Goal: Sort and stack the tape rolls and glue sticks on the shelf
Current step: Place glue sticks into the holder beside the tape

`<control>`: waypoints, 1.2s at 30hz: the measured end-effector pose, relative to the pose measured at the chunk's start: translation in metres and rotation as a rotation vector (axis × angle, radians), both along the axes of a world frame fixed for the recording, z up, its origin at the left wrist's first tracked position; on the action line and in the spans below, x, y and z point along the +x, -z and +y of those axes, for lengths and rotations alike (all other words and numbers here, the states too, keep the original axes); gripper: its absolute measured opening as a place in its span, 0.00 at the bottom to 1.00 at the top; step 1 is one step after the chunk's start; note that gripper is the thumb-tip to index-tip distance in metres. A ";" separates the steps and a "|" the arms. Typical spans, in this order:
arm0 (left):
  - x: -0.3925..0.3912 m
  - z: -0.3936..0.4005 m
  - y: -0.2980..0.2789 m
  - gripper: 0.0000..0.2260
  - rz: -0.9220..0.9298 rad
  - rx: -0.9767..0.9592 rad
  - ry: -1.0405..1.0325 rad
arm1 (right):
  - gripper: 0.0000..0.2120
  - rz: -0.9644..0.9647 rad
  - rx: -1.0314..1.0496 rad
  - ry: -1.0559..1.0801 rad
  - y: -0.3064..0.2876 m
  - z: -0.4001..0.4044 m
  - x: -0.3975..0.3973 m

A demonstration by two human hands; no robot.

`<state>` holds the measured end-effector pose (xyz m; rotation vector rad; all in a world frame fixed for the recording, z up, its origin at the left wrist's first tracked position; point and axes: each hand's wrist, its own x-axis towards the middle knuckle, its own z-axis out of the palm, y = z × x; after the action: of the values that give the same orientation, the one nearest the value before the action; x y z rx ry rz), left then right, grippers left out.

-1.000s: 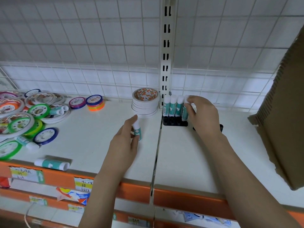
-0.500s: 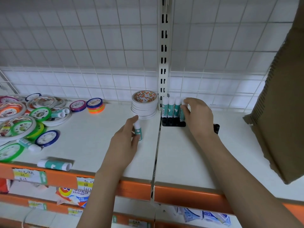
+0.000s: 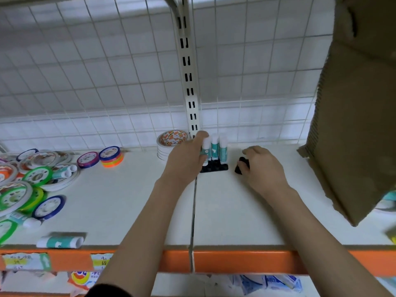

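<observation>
Left hand (image 3: 184,161) right at the black studded plastic base (image 3: 214,167), fingers curled round a white-and-teal glue stick (image 3: 206,150), setting it upright at the base's left end. Two more white-and-teal sticks (image 3: 219,148) standing just beside it on the base. Right hand (image 3: 260,166) right of the base, fingers curled over a small black piece (image 3: 241,165); what that is, hard to tell. Best now: keep the stick vertical, press straight down, steady the base before letting go. Stack of white tape rolls (image 3: 169,144) just left of the base; one more white-and-teal stick lying flat (image 3: 61,241) well left, near the orange shelf edge (image 3: 246,262).
</observation>
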<state>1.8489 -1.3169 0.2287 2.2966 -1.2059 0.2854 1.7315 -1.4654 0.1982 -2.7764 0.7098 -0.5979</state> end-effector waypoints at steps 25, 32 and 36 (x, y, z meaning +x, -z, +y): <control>0.007 -0.031 0.030 0.24 -0.270 0.177 -0.096 | 0.15 0.084 0.038 0.020 0.019 0.004 -0.002; 0.009 -0.030 0.028 0.24 -0.234 0.192 -0.057 | 0.14 0.041 0.048 -0.010 0.023 0.004 0.000; 0.016 -0.027 0.031 0.26 -0.103 0.126 0.046 | 0.09 -0.035 0.046 -0.032 0.028 0.003 0.004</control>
<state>1.8653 -1.3436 0.1978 2.3830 -1.3616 0.3223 1.7352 -1.4623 0.1705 -2.7228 0.6618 -0.6140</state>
